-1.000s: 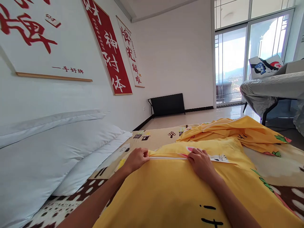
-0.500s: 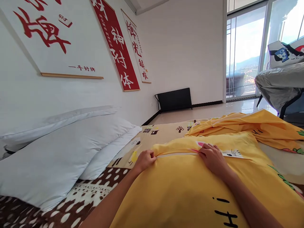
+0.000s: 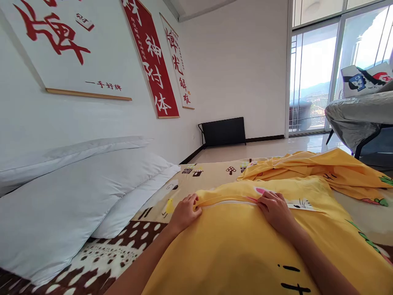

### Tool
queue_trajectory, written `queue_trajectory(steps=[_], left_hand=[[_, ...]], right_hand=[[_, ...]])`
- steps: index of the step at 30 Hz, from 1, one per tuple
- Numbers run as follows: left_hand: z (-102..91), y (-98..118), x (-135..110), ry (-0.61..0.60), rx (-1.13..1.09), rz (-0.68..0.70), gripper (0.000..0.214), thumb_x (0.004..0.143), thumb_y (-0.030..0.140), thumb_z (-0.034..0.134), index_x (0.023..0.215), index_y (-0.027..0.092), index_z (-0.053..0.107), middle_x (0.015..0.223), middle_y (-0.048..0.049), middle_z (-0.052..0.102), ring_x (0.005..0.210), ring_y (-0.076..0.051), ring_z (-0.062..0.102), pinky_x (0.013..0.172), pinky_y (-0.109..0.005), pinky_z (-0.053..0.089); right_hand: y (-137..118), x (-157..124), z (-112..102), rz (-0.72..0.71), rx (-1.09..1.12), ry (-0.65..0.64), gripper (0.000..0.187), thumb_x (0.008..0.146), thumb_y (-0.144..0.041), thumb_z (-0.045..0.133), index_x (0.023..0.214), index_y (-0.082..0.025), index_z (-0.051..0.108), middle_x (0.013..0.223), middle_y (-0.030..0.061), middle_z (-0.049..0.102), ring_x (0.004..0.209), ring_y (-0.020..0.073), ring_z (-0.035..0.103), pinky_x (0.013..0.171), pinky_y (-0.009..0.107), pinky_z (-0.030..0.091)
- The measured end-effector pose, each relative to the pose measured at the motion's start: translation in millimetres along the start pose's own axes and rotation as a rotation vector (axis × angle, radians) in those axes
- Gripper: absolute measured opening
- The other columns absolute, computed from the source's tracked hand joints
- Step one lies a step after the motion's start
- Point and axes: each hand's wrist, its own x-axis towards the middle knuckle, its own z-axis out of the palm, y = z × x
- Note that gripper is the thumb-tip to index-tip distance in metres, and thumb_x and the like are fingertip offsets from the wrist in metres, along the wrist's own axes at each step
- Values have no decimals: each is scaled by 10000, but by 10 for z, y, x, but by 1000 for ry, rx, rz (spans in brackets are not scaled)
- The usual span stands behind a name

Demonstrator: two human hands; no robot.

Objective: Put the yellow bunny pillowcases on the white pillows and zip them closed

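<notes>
A plump yellow pillow in a printed pillowcase (image 3: 227,241) lies right in front of me, with a white zipper line (image 3: 229,202) running across its upper part. At the left end of that line, my left hand (image 3: 185,211) pinches the cloth near the edge, fingers bent. My right hand (image 3: 274,209) has its fingers curled on the cloth by the pink ear print, at the line's right end. What lies under the fingertips is hidden. Beyond the pillow rests a crumpled yellow cloth (image 3: 310,162) with matching print.
White pillows (image 3: 92,192) are stacked at the left by the wall. A patterned blanket (image 3: 211,172) covers the bed. Farther off are a black panel (image 3: 224,131) against the wall, a plastic-covered chair (image 3: 359,110) and a glass door (image 3: 313,78).
My left hand's fingers have shifted and loosened slightly at the left end of the zipper line. My right hand stays at nearly the same spot. The view has tilted a little.
</notes>
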Motion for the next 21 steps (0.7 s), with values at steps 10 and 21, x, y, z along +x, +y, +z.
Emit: queue_trajectory(steps=[10,21], left_hand=[[89,-43,34,-66,87,69,178,801,156,383,761,185,554,906,-80,646,860,-222,596,723,-321,412],[265,-13,96,-251,111,23,294,868,294,346,816,190,616,928,-76,699,877,-210,648,672,-284,441]], right_hand=[[195,-52,-278,68,-134,-4,312,796,-109,405,951,-227,649,965,51,674,935,206,583,848,364,354],[1123,-756,-589,320,-431,-194,309,922,-327,362,899,-213,648,917,60,682,855,217,619,720,318,402]])
